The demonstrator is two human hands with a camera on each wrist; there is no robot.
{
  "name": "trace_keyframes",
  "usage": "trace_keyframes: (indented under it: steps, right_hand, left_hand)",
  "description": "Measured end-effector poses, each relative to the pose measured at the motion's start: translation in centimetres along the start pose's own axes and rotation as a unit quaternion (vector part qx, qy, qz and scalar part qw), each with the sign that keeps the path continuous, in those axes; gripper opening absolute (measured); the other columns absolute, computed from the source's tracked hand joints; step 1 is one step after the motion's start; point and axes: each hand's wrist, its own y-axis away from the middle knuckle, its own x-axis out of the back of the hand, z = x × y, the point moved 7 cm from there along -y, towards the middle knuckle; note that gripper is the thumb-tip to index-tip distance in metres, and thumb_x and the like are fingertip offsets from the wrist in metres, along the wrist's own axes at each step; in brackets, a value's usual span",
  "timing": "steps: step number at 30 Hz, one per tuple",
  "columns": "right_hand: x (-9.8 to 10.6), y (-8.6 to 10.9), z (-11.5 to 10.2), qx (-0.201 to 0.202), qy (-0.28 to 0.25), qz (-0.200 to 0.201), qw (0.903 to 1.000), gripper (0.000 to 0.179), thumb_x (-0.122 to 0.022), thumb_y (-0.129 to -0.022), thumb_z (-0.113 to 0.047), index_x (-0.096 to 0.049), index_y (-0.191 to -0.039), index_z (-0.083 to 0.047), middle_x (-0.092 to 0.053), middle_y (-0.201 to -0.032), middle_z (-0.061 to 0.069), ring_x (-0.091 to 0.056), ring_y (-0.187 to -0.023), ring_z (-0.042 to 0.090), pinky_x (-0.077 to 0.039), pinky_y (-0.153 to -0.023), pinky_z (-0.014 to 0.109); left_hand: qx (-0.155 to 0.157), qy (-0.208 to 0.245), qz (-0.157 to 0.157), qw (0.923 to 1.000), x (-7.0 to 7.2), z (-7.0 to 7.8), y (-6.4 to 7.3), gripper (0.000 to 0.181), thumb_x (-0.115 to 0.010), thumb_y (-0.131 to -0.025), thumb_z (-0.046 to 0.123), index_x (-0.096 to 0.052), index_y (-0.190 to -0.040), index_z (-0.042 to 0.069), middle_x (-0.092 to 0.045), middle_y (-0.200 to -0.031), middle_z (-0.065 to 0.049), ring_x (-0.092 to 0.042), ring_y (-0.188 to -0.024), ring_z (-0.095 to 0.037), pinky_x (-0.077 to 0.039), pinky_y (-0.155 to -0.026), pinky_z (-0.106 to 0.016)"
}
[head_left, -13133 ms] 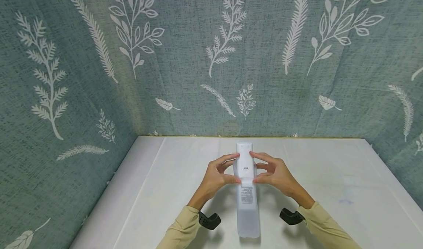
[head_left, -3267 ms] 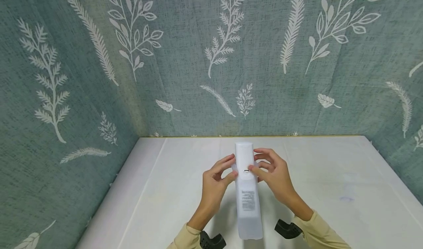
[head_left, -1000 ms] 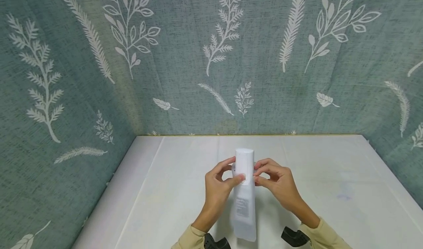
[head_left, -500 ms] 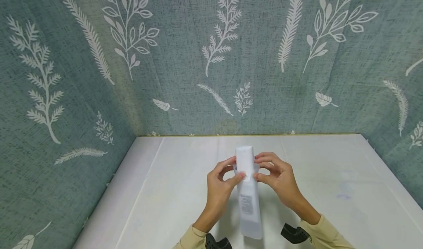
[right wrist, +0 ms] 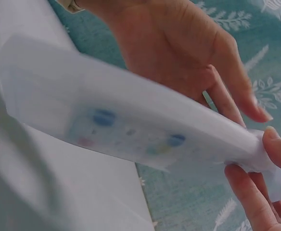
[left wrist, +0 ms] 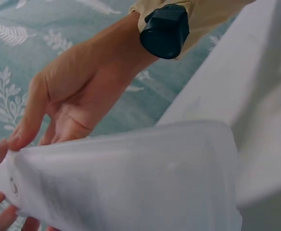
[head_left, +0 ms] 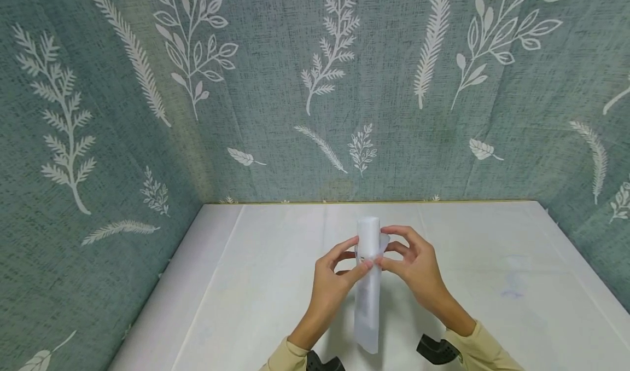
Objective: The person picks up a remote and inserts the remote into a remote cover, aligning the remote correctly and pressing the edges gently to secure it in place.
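In the head view, a white remote control (head_left: pixel 368 234) sticks out of the far end of a translucent plastic cover (head_left: pixel 366 319). Both are held up over the table, long axis pointing away from me. My left hand (head_left: pixel 331 280) pinches the remote from the left, thumb near the cover's rim. From the right, my right hand (head_left: pixel 417 261) pinches the cover at its flared rim. The left wrist view shows the cover's broad cloudy side (left wrist: pixel 155 178). Blue buttons (right wrist: pixel 104 117) show blurrily through the cover in the right wrist view. Some fingertips are hidden behind the remote.
A white table (head_left: pixel 261 283) lies beneath, its far edge against a green leaf-patterned cloth (head_left: pixel 275 86). The cloth rises at the back and both sides. Black wrist cameras (head_left: pixel 437 349) sit below both hands near the beige sleeves.
The remote and cover have rolled about their long axis, so a narrow side now faces up and the printed label has turned out of sight. The left hand has shifted slightly right.
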Motion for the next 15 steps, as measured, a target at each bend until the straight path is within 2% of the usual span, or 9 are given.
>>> trace_keyframes:
  steps: [3, 8, 12, 15]
  right_hand:
    - [-0.06, -0.04, -0.13, 0.004, -0.003, -0.004, 1.0000, 0.050, -0.070, -0.078, 0.010, -0.050, -0.124, 0.007, -0.050, -0.121, 0.016, -0.062, -0.090, 0.020, -0.058, -0.069, 0.035]
    - [-0.28, 0.01, -0.42, 0.027, -0.029, -0.028, 0.9988, 0.044, -0.063, -0.084, 0.012, -0.048, -0.125, 0.010, -0.050, -0.122, 0.019, -0.062, -0.091, 0.022, -0.058, -0.069, 0.041]
    - [-0.33, 0.08, -0.27, 0.029, -0.032, -0.037, 0.9984, 0.043, -0.061, -0.085, 0.011, -0.048, -0.126, 0.010, -0.050, -0.123, 0.019, -0.062, -0.094, 0.024, -0.058, -0.071, 0.042]
    - [-0.28, 0.12, 0.08, 0.018, -0.014, -0.035, 0.9991, 0.044, -0.063, -0.086, 0.008, -0.049, -0.127, 0.006, -0.052, -0.121, 0.018, -0.061, -0.096, 0.026, -0.058, -0.072, 0.040]
  left_hand:
    - [0.012, 0.017, -0.018, 0.9996, -0.26, -0.25, 0.01, 0.054, -0.080, -0.076, 0.017, -0.061, -0.127, 0.020, -0.060, -0.119, -0.002, -0.059, -0.101, -0.022, -0.056, -0.077, -0.033]
    - [0.018, 0.044, -0.018, 0.9987, -0.27, -0.41, 0.01, 0.055, -0.082, -0.073, 0.011, -0.062, -0.124, 0.022, -0.059, -0.122, 0.002, -0.056, -0.106, -0.022, -0.056, -0.078, -0.035]
    - [0.020, 0.066, -0.020, 0.9974, -0.23, -0.60, 0.01, 0.051, -0.079, -0.075, 0.009, -0.063, -0.123, 0.019, -0.059, -0.123, 0.001, -0.056, -0.107, -0.023, -0.054, -0.082, -0.035]
    - [0.025, 0.090, -0.031, 0.9952, -0.31, -0.83, 0.02, 0.050, -0.076, -0.078, 0.008, -0.061, -0.125, 0.015, -0.058, -0.125, -0.003, -0.056, -0.108, -0.025, -0.053, -0.085, -0.035]
